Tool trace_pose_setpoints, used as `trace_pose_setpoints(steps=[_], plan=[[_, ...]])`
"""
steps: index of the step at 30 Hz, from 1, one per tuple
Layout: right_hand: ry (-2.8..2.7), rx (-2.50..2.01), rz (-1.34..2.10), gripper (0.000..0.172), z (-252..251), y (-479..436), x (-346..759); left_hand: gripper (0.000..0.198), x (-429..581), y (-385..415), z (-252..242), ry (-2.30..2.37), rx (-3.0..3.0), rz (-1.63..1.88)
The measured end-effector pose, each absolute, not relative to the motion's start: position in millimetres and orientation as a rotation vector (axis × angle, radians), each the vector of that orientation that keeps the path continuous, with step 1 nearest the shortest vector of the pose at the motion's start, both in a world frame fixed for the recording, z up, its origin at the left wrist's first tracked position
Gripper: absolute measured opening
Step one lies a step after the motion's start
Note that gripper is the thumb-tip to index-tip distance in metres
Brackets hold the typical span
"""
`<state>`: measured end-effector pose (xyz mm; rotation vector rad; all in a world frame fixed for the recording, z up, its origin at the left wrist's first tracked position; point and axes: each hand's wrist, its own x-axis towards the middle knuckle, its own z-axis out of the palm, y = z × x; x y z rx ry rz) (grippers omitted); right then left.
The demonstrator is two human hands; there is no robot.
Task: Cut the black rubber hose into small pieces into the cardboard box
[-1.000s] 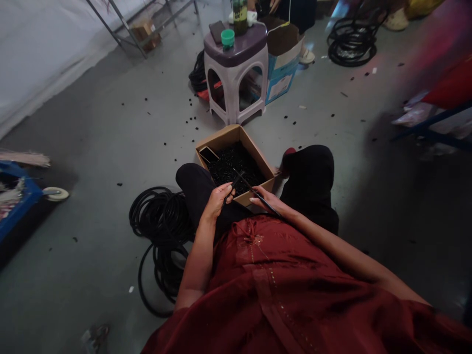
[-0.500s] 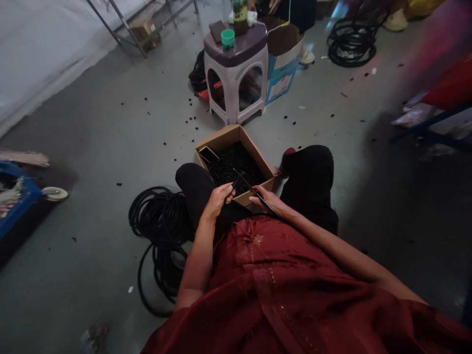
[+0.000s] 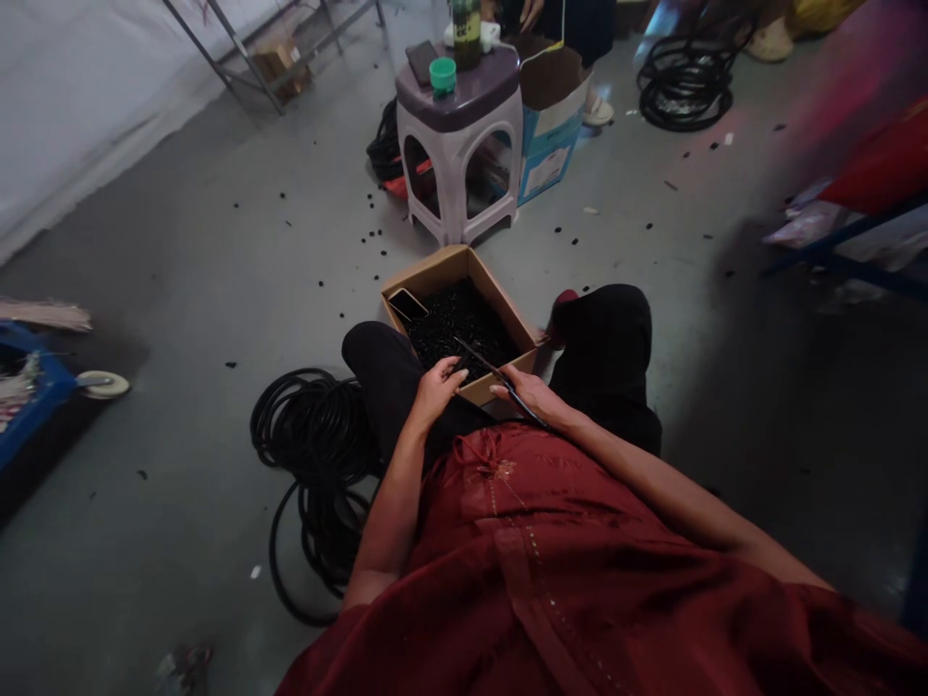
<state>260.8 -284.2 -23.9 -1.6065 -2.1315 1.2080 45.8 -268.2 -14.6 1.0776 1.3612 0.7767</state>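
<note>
Seen from the side of the room, a person sits on a grey concrete floor (image 3: 181,290), legs folded, in a dark red robe (image 3: 529,551), with a purple-topped white plastic stool (image 3: 453,164) ahead. Small black bits (image 3: 373,217) lie scattered over the floor, and a coil of black tubing (image 3: 311,464) sits against the person's right-of-frame side of nothing else but the left leg. Between the knees is an open cardboard box (image 3: 435,266), heaped with small black pieces (image 3: 460,329), a phone (image 3: 407,305) lying in its corner. The right hand (image 3: 523,396) is closed firmly around a slender black tool (image 3: 504,382), whose tip reaches over the box. The left hand (image 3: 439,394) is curled just above the rim; whether it holds a short dark piece, I can't tell. A slip of that tool could jab the fingers, and a knee shifting could tip the box, adding to the spill.
</note>
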Motion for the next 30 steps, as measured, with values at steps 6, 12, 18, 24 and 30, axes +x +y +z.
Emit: trace_pose_setpoints(steps=[6, 12, 18, 24, 30], plan=[[-2.125, -1.705, 1.173, 0.033, -24.7, -285.3, 259.5, 0.030, 58.9, -271.1, -0.6, 1.823, 1.818, 0.499], [-2.130, -1.762, 1.161, 0.033, -27.3, -285.7, 261.0, 0.030, 63.5, -273.2, -5.4, 1.914, 1.917, 0.341], [-2.166, -1.767, 1.152, 0.035, -31.5, -285.8, 261.5, 0.029, 56.2, -267.5, -14.6, 1.776, 1.609, 0.545], [-2.191, -1.747, 1.143, 0.037, -32.8, -285.9, 262.2, 0.035, 51.6, -260.9, -24.9, 1.627, 1.473, 0.516], [-2.177, -1.728, 1.144, 0.037, -30.9, -284.7, 261.4, 0.034, 54.3, -263.9, -28.0, 1.678, 1.426, 0.575]])
